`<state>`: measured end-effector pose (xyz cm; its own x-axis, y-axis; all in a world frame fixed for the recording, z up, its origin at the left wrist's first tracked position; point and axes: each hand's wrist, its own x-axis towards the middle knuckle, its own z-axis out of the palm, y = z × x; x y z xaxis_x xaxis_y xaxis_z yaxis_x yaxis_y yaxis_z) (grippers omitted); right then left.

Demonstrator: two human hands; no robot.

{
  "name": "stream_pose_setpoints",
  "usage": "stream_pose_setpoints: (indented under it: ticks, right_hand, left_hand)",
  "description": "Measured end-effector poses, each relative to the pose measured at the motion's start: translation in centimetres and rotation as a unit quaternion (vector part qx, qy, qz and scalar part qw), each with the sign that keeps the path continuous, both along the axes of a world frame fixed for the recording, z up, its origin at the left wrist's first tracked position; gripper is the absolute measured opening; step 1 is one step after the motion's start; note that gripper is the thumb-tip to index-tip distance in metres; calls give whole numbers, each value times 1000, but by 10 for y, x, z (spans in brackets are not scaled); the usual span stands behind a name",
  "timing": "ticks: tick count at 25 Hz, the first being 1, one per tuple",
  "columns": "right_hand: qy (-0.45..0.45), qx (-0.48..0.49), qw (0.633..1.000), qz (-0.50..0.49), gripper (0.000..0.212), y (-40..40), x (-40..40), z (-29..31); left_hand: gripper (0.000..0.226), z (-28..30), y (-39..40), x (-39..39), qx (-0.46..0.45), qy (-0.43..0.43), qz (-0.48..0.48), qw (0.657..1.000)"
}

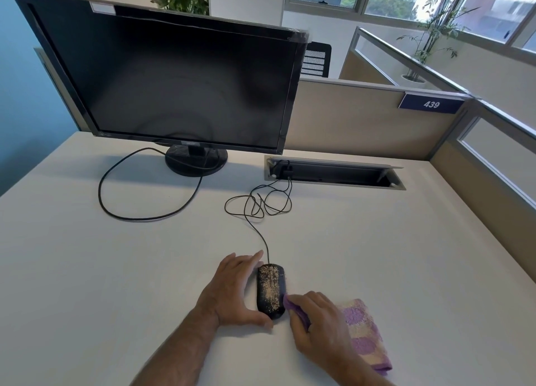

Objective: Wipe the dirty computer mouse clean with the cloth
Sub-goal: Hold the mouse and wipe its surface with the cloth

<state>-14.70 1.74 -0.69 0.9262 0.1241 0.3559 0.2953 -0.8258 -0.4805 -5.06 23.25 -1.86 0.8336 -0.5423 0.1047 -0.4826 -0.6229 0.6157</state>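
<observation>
A black wired computer mouse (271, 290) lies on the white desk near the front edge, its top speckled with tan dust. My left hand (235, 291) cups its left side, thumb at the rear end and fingers along the front left. My right hand (317, 324) grips a purple and cream cloth (362, 332), and a bunched purple corner of the cloth touches the mouse's right rear edge. Most of the cloth trails behind my right hand on the desk.
The mouse cable (258, 208) loops in a tangle toward a cable slot (333, 172) in the desk. A black monitor (174, 81) stands at the back left, with its own cord (121, 206) curving across the desk. Partition walls (377, 118) border the back and right.
</observation>
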Motion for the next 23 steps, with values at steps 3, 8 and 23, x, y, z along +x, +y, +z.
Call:
stream_pose_setpoints:
  ticks: [3,8,23]
  right_hand:
    - [-3,-18,1000,24,25,1,0,-1]
    - [-16,-14,1000,21,25,2,6,0]
    - [20,-11,999,-28,19,5,37,12]
  left_hand:
    - [145,0,-1,1,-1,-3,0,1000]
    - [145,-1,0,1,-8,-6,-3,1000]
    - [147,-9,0,5,12,11,1,1000]
